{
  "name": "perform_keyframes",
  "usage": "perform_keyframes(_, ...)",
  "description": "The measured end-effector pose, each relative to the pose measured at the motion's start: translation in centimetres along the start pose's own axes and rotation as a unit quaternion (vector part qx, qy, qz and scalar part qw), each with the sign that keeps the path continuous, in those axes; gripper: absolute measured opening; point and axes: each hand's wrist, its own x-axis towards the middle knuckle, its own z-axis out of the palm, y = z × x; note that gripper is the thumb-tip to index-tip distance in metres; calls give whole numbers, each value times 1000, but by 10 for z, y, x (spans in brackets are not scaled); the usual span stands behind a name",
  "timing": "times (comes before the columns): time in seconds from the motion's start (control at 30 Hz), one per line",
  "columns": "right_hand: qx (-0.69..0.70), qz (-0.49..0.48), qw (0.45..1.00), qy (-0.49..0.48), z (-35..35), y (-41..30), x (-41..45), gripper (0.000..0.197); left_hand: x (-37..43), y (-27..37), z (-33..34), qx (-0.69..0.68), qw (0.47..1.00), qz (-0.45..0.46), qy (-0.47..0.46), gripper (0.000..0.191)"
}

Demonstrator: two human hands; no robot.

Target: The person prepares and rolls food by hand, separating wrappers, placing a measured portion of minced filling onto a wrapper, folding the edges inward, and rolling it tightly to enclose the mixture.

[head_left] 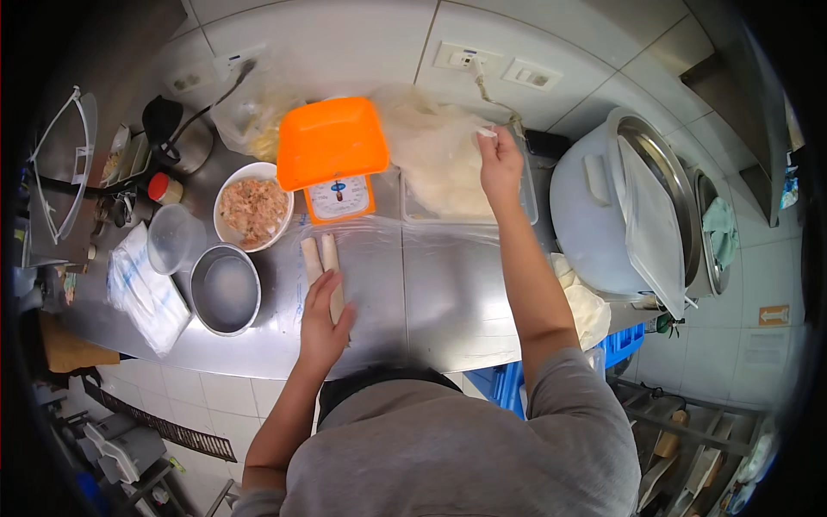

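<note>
My left hand (323, 316) lies palm down over two pale cylindrical rods (330, 252) side by side on the steel worktop (446, 291). Its thumb is spread to their right, and the hand hides part of them. With fingertips pinched, my right hand (501, 158) holds a small white piece (486, 132), too small to identify. Below that hand, a clear plastic bag (446, 161) with whitish contents sits in a clear plastic tray (533, 210). An orange kitchen scale (333, 145) with a dial stands between the hands, beyond the rods.
Left of the scale are a white bowl of minced filling (253, 210), a metal bowl of cloudy liquid (226, 291), a plastic tub (171, 239), folded plastic sheets (145, 291) and an electric kettle (177, 136). A large whitish pot (588, 200) and crumpled cloth (585, 304) stand right.
</note>
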Motion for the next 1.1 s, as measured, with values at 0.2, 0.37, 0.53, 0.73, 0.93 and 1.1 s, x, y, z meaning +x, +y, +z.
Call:
perform_keyframes(0.2,168,79,979,-82,-67,-147,-55,15,50,114,50,-71,974,165,140,79)
perform_keyframes(0.37,173,245,953,-36,-116,-114,-101,20,52,79,71,-206,973,105,19,56)
perform_keyframes(0.53,56,381,918,-97,-136,5,-189,25,60,22,90,-249,964,-89,-40,44)
perform_keyframes(0.73,-255,24,960,-112,-143,29,-234,41,26,27,114,230,932,275,-58,48)
perform_keyframes(0.93,-240,-149,932,-227,-126,49,-198,42,-15,59,133,364,838,142,-381,46)
perform_keyframes(1.1,-176,-38,977,-118,-104,1,-198,31,-10,30,132,366,886,270,-93,47)
